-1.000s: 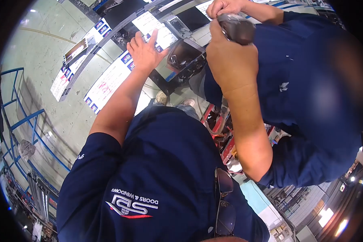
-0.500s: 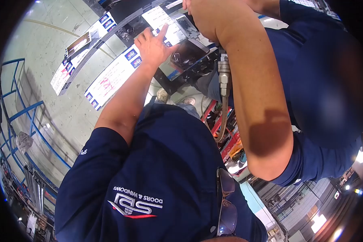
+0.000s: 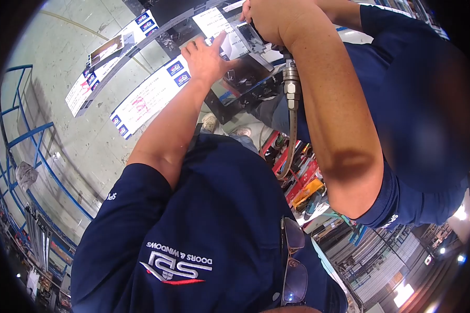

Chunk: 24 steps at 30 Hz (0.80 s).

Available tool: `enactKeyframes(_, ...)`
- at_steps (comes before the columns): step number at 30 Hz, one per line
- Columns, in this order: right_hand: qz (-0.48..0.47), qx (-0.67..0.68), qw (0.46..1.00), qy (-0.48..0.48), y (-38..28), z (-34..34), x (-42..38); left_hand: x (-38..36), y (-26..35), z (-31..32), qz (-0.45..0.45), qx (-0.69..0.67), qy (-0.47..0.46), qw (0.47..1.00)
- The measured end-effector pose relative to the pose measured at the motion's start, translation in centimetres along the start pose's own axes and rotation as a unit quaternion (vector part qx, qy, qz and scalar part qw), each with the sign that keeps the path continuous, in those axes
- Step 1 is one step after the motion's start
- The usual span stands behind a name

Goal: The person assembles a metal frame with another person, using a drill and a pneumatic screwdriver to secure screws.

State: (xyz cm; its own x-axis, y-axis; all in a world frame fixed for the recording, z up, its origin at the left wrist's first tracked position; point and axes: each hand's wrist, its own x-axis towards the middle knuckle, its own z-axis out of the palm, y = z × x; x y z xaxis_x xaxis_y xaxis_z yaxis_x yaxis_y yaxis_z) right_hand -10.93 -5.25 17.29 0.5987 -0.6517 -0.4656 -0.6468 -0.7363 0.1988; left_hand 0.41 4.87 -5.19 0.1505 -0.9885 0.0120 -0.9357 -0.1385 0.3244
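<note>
My left hand rests with spread fingers on a dark, glossy frame piece, beside the white printed label stuck on it. Its index finger reaches onto that label. A long white label strip with blue logos runs from near my wrist to the lower left. Just right of my hand, a co-worker's hand is wrapped round a tool, mostly hidden, with a metal air-hose coupling hanging below it. My right hand does not show.
The co-worker's forearm crosses the right side close to me. A hose hangs above red racks with tools. Another labelled profile lies at upper left. A blue metal frame stands on the floor at left.
The view has shifted slightly, so my left hand and the labelled pieces appear a little further right. My hand keeps its spread pose. The co-worker's forearm has also shifted slightly right.
</note>
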Motion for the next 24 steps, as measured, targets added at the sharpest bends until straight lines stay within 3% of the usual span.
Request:
enactKeyframes(13,0.022,0.004,0.999,-0.025,-0.1,-1.4,0.5,0.1,0.4,0.8,-0.006,-0.014,0.043,0.999)
enactKeyframes(16,-0.004,-0.072,0.993,-0.094,0.0,-2.5,1.1,0.1,0.5,0.3,-0.010,-0.017,0.035,0.999)
enactKeyframes(18,-0.078,-0.027,0.996,-0.034,1.6,0.1,2.7,0.1,0.2,0.4,-0.010,-0.013,0.046,0.999)
enactKeyframes(20,-0.191,-0.121,0.947,0.228,2.4,1.9,1.0,0.2,0.2,0.0,-0.006,-0.021,0.020,1.000)
enactKeyframes(22,-0.078,-0.044,0.993,0.081,1.1,0.5,2.2,0.3,0.2,-0.5,-0.005,-0.026,0.015,1.000)
enactKeyframes(24,-0.019,-0.004,1.000,0.008,1.1,0.4,2.8,0.4,0.2,-0.5,-0.004,-0.024,-0.001,1.000)
